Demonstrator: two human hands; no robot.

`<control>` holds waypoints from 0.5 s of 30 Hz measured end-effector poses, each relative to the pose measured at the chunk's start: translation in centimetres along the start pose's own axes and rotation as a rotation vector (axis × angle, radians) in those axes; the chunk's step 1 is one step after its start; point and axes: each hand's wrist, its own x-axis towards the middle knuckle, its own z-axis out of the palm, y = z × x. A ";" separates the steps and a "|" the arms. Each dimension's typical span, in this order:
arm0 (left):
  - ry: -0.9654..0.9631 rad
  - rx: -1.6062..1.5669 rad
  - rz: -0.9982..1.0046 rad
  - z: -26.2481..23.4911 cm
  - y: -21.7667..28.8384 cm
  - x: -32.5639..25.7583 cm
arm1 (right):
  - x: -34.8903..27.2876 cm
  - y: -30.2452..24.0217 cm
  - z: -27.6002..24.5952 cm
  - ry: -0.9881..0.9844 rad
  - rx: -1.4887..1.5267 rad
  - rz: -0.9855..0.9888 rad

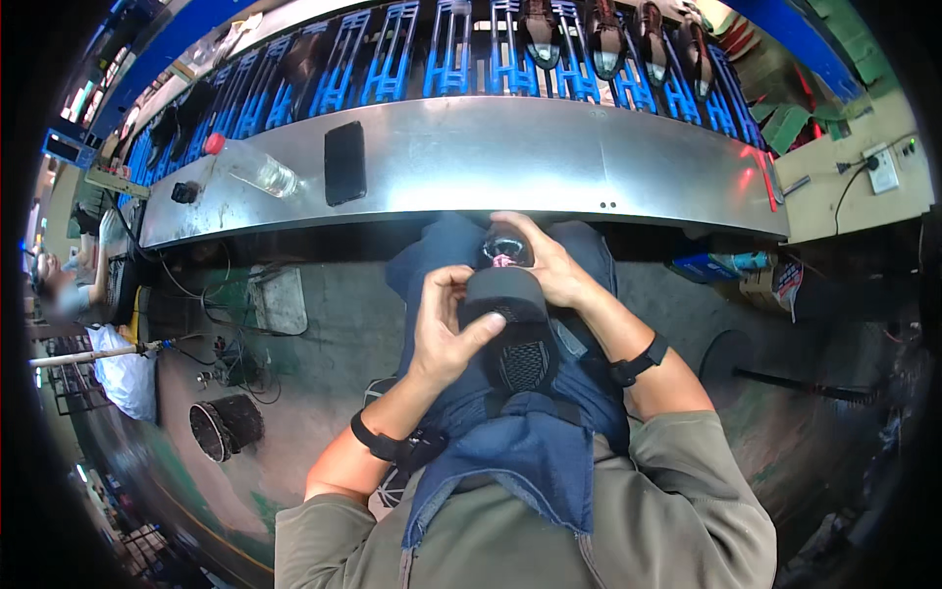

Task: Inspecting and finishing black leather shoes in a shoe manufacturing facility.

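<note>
Head view: a dark shoe [505, 296] sits between the person's two hands, over the lap and just short of the desk [471, 147], its patterned sole facing back toward the wearer. Left hand [444, 336] is curled round the near left side, fingers bent in and thumb laid across the matte, block-like part, so its grip looks firm. Right hand [555, 273] is partly closed round the far right end, where a glossy rounded part shows; its thumb is hidden, and whether that part belongs to the same shoe I cannot tell.

Beyond the left hand, on the desk, lie a dark phone [344, 163] and, farther left, a clear bottle [257, 169] with a red cap. Ahead of both hands, behind the desk, runs a blue rack [392, 61], with brown shoes [606, 44] hung on it ahead and to the right. Well to the left of the left hand, a black bucket [226, 429] is on the floor.

The step in hand looks like holding and positioning the shoe; a next move would seem to call for a steady left grip while the right hand adjusts the far end.
</note>
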 end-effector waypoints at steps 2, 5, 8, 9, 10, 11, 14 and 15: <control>-0.058 0.163 0.164 -0.1 -0.8 -0.6 | 0.8 -1.6 -1.1 -0.028 -0.235 -0.014; -0.268 0.390 0.596 -0.3 -0.2 0.4 | 1.5 -1.5 -2.8 -0.022 -0.523 -0.037; -0.127 0.458 0.381 -0.5 -0.3 2.6 | 0.4 -0.2 -3.4 0.070 -0.256 -0.122; -0.087 0.491 0.219 -0.7 -0.2 3.6 | -0.5 -1.2 -3.4 0.160 -0.131 -0.108; -0.047 0.384 0.021 -0.8 -0.9 4.2 | -1.1 -2.1 -3.1 0.177 -0.140 -0.123; -0.043 0.336 -0.027 -0.9 -1.2 5.1 | -1.8 -2.7 -2.8 0.200 -0.145 -0.138; -0.059 0.314 -0.138 -1.3 -2.3 7.0 | -1.3 -3.4 -0.7 0.287 -0.311 -0.069; -0.015 0.261 -0.145 -1.2 -2.7 7.6 | -0.8 -3.2 -0.7 0.299 -0.305 -0.053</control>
